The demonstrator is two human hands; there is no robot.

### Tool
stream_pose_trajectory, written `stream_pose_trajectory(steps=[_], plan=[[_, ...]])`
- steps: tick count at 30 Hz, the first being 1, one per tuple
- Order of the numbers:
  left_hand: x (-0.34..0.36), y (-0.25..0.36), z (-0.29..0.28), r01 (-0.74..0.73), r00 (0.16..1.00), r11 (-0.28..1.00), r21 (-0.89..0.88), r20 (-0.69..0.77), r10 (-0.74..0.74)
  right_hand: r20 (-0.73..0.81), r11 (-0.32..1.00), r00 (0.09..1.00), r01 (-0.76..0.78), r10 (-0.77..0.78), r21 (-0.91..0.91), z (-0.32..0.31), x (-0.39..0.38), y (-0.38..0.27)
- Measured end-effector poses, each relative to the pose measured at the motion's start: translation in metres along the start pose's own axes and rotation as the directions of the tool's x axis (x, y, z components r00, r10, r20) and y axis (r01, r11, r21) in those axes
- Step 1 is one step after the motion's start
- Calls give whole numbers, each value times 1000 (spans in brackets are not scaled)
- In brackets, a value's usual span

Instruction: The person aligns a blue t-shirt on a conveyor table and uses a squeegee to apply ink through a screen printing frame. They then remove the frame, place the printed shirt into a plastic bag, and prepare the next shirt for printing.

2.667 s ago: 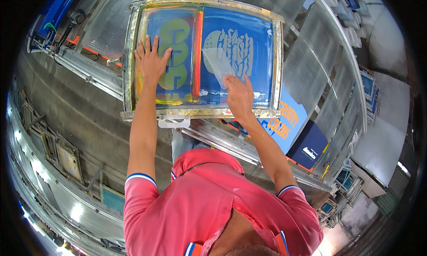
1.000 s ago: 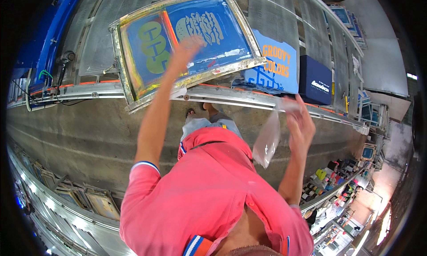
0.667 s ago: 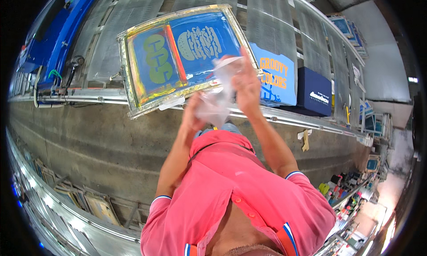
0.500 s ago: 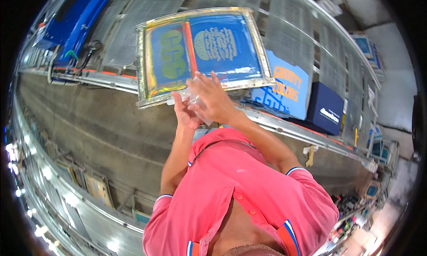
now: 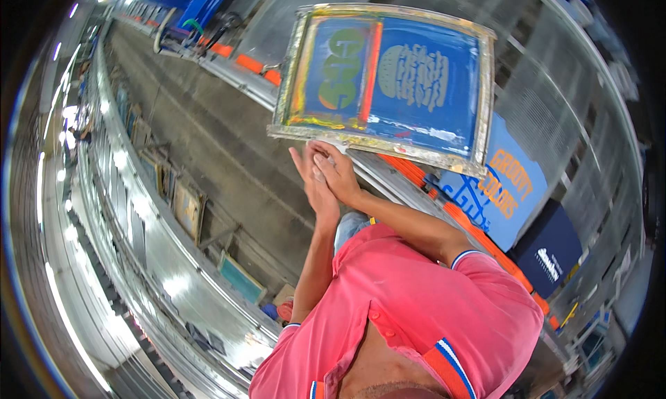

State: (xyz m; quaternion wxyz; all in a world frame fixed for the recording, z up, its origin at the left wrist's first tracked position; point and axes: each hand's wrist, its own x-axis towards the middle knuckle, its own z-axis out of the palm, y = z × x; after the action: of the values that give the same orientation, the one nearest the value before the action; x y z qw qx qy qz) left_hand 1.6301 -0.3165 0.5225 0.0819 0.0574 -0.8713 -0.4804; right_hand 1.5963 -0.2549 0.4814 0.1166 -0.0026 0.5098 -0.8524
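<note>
Head view: over toward the upper centre lies the screen [image 5: 386, 83], a crusted frame round blue mesh, with green rounded shapes at its left, a burger pattern at its right and a red stripe between. Yellow and orange smears run down its left side, and whitish streaks mark the lower right of the mesh. It sits across the near edge of the counter [image 5: 538, 132], its lower left corner jutting past the metal rail [image 5: 239, 80] over the floor [image 5: 187, 108].

Just below that edge, both hands meet. The left hand [image 5: 320, 194] has its fingers straight and somewhat spread, pointing up the frame; the right hand [image 5: 340, 177] leans against it, and I can't tell whether its fingers close on anything between the palms.

The counter is grey ribbed panels with gaps between, running from the top of the frame down to the right, an orange strip [image 5: 479, 232] along its edge. A light blue cloth [image 5: 513, 219] with orange lettering lies right of the screen, partly under its corner, and a dark blue box [image 5: 548, 250] stands next to it. Farther down, at lower right, is a thin yellow stick [image 5: 569, 314].

A blue machine [image 5: 205, 4] fills part of the upper left. Across the bare concrete aisle, shiny metal racking [image 5: 159, 260] curves down the left, with a tan frame [image 5: 187, 208] and a teal one [image 5: 239, 278] leaning along it, and bright light strips glare at the far left.
</note>
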Motion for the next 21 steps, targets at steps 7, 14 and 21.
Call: stream_pose_trajectory(steps=[7,14,21], plan=[[-19,28,-57,-113,934,532,-839,-273,-232,439,967,884,228,-159,-110,40,-14,14],[-39,-24,-73,-205,775,690,-695,-546,-320,288,954,930,-155,229,-259,61,-63,10],[-93,-50,-107,-369,765,715,-594,-630,-129,157,909,903,-413,401,51,22,-54,54]])
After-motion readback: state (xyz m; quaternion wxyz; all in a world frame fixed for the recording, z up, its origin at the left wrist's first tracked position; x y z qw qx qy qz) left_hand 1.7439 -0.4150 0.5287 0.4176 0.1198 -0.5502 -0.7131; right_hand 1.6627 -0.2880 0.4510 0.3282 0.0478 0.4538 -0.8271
